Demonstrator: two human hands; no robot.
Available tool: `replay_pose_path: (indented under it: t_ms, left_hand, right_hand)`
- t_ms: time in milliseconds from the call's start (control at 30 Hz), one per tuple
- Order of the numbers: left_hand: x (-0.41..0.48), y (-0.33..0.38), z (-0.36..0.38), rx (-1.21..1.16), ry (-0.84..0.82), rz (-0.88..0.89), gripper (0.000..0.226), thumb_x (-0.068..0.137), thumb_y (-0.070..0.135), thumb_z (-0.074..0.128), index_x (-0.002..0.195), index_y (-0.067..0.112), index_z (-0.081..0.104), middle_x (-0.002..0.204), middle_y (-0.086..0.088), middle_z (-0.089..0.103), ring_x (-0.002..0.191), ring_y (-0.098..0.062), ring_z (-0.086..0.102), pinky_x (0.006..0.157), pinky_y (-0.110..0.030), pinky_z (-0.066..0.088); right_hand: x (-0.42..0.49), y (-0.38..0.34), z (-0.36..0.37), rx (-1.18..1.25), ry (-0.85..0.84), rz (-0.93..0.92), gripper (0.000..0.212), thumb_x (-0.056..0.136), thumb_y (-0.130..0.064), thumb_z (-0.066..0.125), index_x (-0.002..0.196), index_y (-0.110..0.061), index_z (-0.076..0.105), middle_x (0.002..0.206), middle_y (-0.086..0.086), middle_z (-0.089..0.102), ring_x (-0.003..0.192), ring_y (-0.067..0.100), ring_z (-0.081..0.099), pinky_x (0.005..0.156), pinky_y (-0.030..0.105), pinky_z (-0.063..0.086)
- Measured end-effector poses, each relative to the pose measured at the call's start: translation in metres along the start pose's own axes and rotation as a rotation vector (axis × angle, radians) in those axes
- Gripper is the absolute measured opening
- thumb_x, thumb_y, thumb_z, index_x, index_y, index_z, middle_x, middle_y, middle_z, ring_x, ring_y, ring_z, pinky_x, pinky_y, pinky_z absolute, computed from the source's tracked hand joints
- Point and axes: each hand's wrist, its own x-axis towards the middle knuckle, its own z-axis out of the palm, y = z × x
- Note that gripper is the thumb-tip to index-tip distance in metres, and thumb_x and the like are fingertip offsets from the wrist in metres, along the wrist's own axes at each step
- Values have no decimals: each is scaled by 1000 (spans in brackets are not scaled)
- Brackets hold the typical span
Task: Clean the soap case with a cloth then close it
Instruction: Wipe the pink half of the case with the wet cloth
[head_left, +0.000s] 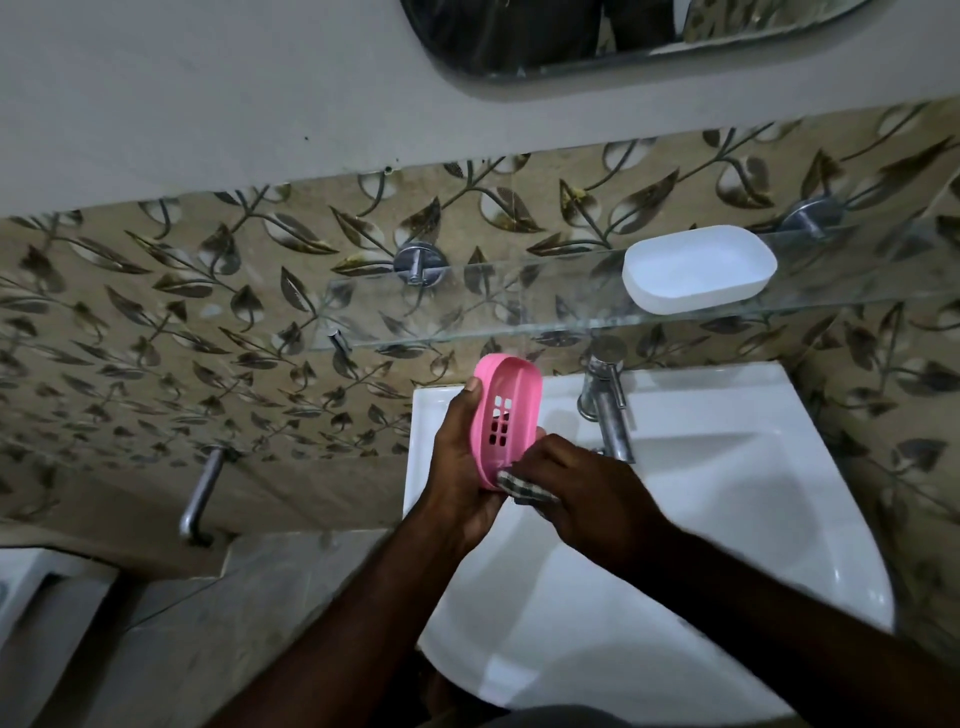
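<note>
My left hand (460, 467) holds the pink soap case tray (506, 410) upright above the sink's left rim; the tray has several square drain holes. My right hand (576, 491) presses a checked cloth (524, 486) against the tray's lower end. Most of the cloth is hidden under my fingers. The white half of the soap case (698, 267) lies open side up on the glass shelf (467, 306), apart from the pink tray.
A white sink (727, 519) sits below my hands, with a chrome tap (605, 395) at its back edge. A mirror (597, 36) hangs above. A metal wall tap (200, 493) sticks out at the left. Leaf-patterned tiles cover the wall.
</note>
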Motion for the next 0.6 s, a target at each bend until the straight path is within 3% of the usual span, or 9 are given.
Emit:
replay_pose_path:
  t_ms: [67,133,200,267,367,400,500,600]
  left_hand:
    - [0,-1,-1,-40,-1,9,84,69,55,72,128,-3,56,100,-24,62,80,-31,67,70,-37,58]
    - [-1,1,-4,-41,-55,1,91,65,55,77,131,-2,54,111,-29,60,92,-36,66,78,-42,59]
    - [-3,5,-10,-8,-119,-49,91,65,57,77,132,0,55,127,-35,54,116,-45,56,99,-51,47]
    - [-2,7,-17,19,-137,-94,87,71,66,64,130,2,59,137,-36,48,130,-50,41,111,-57,31]
    - [4,2,-23,62,-120,-126,89,74,74,53,127,3,61,135,-34,51,123,-48,48,109,-57,33]
    - [3,1,-21,57,-125,-129,88,75,73,50,125,2,63,131,-33,55,116,-44,55,105,-54,40]
    - [-1,1,-22,-53,-165,-167,87,71,73,55,118,0,67,116,-28,65,98,-38,68,86,-47,55]
    - [-8,4,-23,-114,-314,-144,85,54,60,82,111,-3,71,111,-27,69,97,-40,70,80,-50,58]
  right_hand:
    - [3,0,-4,-66,-2,-6,22,86,-29,56,107,-33,60,98,-4,61,77,23,65,53,35,53]
    - [3,-2,-5,-90,2,-9,23,84,-23,60,105,-32,63,94,-3,61,75,22,64,51,35,52]
    - [-1,-5,-5,-170,-32,-62,24,81,-18,62,102,-29,67,88,-4,60,71,21,63,47,32,49]
    - [-6,-4,-1,-240,-69,-85,28,77,-15,65,101,-31,67,87,-5,60,71,20,62,46,29,45]
    - [-13,-3,8,-206,-88,-43,31,78,-14,62,102,-34,63,89,-6,59,74,19,61,50,31,47]
    - [-14,-5,8,-66,-96,25,27,81,-14,61,101,-33,63,90,-7,59,72,18,62,53,31,48]
    - [-8,-9,-8,698,-23,417,10,86,-6,70,91,-15,68,80,2,65,61,18,62,56,28,49]
    - [-2,-1,-26,982,130,616,9,85,-11,72,93,-8,71,87,16,74,80,29,70,76,44,56]
